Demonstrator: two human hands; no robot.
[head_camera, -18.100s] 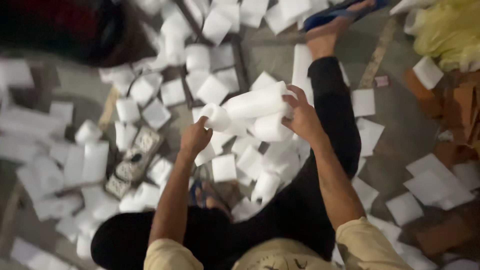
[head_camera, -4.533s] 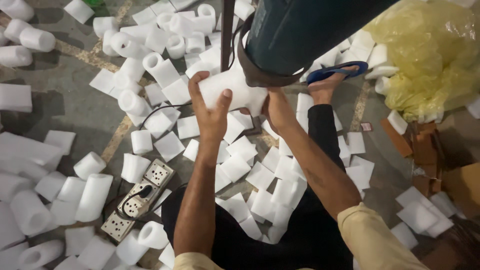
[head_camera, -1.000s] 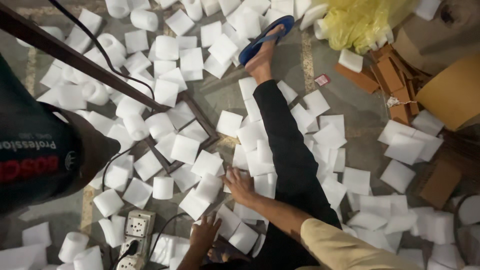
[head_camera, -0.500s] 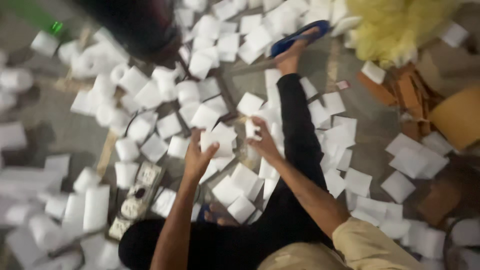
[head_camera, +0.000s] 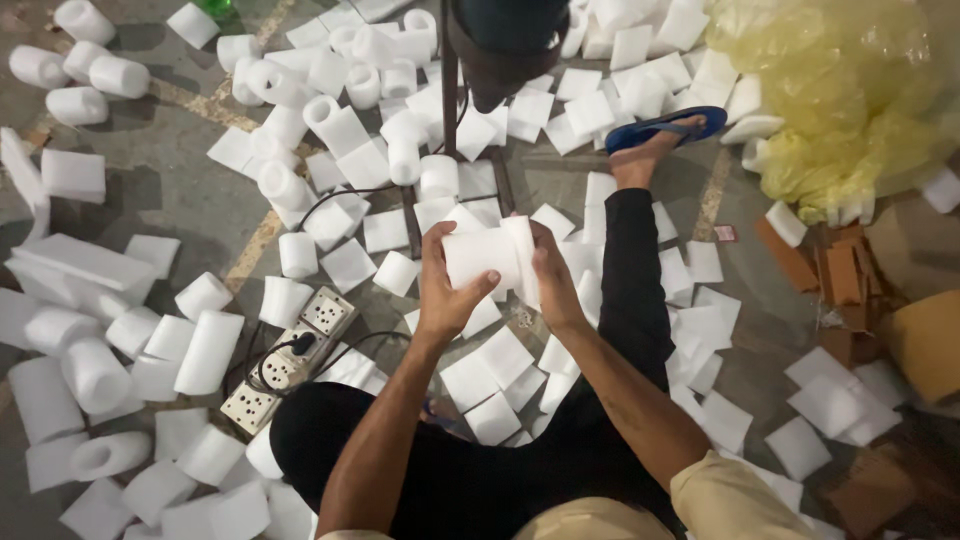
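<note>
I sit on the floor in black trousers, one leg stretched out to a blue sandal (head_camera: 665, 128). My left hand (head_camera: 447, 288) and my right hand (head_camera: 552, 280) together hold a white foam sheet (head_camera: 488, 255) bent into a roll, chest-high in front of me. The left fingers wrap its left side, the right hand presses its right edge. Flat white foam squares (head_camera: 505, 355) lie on the floor right under my hands.
Rolled foam tubes (head_camera: 95, 375) pile at the left and top. A white power strip (head_camera: 285, 358) with black cables lies by my left knee. A dark machine on a metal stand (head_camera: 500, 45) rises ahead. A yellow plastic bag (head_camera: 845, 95) and cardboard pieces (head_camera: 845, 285) sit right.
My hands have come up from the floor with a foam sheet and curled it between them. The view has steadied and tilted toward the machine stand.
</note>
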